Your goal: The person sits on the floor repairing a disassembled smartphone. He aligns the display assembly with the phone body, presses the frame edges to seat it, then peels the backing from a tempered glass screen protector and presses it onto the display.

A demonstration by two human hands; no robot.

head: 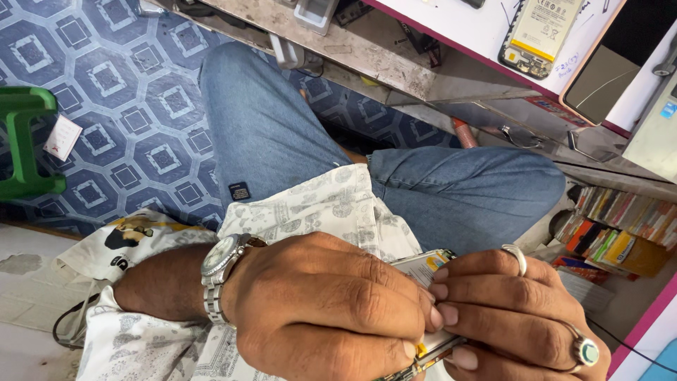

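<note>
An opened phone (423, 282), its battery and circuit board exposed, is held low over the lap, above blue jeans (451, 190). It is pinched between both hands: the left hand (331, 310), with a metal wristwatch (218, 271), is closed over its upper side, and the ringed right hand (515, 317) is clamped on its edge. Judged from the grip, steady, even fingertip pressure along the seam would be needed. A second opened phone (539, 35) lies on the counter (451, 21) above.
</note>
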